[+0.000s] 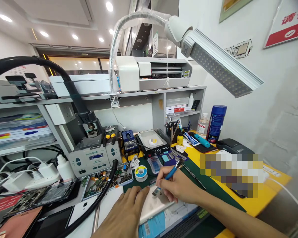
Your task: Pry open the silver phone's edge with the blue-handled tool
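In my right hand (176,188) is a blue-handled craft knife (172,173), gripped like a pen. Its flat metal blade points down onto a white phone-like panel (149,210), near the panel's upper end. My left hand (124,211) lies along the panel's left edge with fingers stretched out, holding nothing. Beneath the panel is a blue-and-white printed box or sheet (165,220), partly covered. A solder spool (141,173) stands just beyond my left fingertips. Tweezers (193,175) lie on the green mat (213,201), right of the knife.
A tray of small electronic parts (109,181) sits left, crossed by a black hose (101,201). Behind are a rework station (93,160) and a soldering unit (130,142). An LED lamp (223,62) hangs overhead. A blurred-out item (233,175) lies right; a blue spray can (216,124) stands behind.
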Action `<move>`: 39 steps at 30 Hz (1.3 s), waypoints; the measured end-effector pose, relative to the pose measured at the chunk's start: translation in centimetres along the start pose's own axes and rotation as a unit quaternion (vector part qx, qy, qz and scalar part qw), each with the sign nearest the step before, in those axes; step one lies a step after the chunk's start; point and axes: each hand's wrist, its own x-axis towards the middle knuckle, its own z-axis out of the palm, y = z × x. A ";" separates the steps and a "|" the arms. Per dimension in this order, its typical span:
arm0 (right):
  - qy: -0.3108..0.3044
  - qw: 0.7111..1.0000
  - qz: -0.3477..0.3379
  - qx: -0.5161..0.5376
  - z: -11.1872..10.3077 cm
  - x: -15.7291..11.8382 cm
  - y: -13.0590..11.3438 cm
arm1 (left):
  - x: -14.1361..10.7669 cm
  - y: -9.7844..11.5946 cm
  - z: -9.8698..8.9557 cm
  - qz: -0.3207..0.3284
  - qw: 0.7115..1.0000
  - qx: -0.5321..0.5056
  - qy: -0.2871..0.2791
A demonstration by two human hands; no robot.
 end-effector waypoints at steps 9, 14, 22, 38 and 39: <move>0.014 1.000 -0.005 -0.004 0.2 0.1 0.3 | -0.1 2.4 -1.3 0.009 0.998 0.051 0.018; 0.005 1.000 0.003 -0.019 0.6 -0.1 0.0 | 0.2 2.7 -2.0 -0.035 0.996 0.062 -0.058; -0.001 1.000 -0.002 -0.030 0.4 0.1 0.3 | 0.0 -0.3 -0.8 -0.029 0.997 -0.067 -0.010; -0.010 0.999 -0.011 -0.038 0.3 0.0 0.3 | 0.4 2.0 -3.1 -0.029 0.996 -0.077 -0.032; -0.006 0.999 -0.011 -0.037 0.4 -0.1 0.4 | 0.4 1.9 -3.0 -0.032 0.996 -0.077 -0.027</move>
